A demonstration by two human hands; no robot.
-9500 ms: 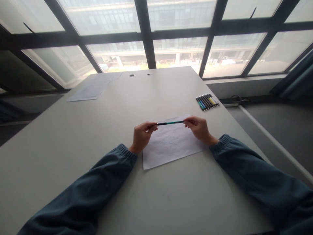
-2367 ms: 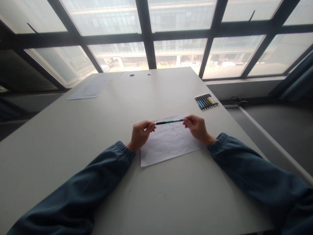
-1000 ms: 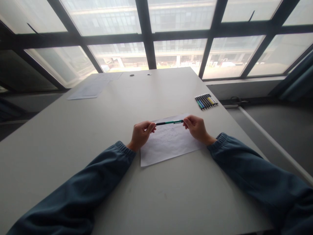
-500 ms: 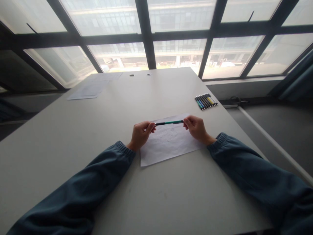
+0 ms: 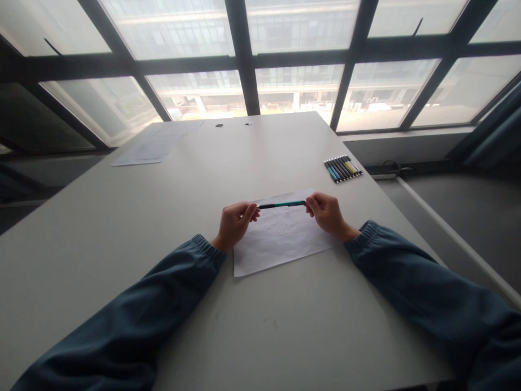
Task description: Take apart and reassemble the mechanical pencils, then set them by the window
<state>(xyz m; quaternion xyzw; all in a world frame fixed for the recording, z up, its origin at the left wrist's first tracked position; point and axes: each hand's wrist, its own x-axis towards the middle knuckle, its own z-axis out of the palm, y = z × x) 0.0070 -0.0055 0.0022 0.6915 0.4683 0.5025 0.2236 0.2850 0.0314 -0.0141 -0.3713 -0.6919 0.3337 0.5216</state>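
The left hand (image 5: 236, 222) and right hand (image 5: 328, 213) each pinch one end of the green pen (image 5: 281, 205), level just above the sheet of paper (image 5: 280, 244) on the tabletop (image 5: 163, 217); such light fingertip grips could slip, dropping it onto the sheet

The single camera rides on my head, above and behind my left hand (image 5: 235, 224) and right hand (image 5: 329, 213), facing forward and down. Both sit near, mid-frame; beyond them the counter (image 5: 122, 228) runs to the windows (image 5: 301, 87).
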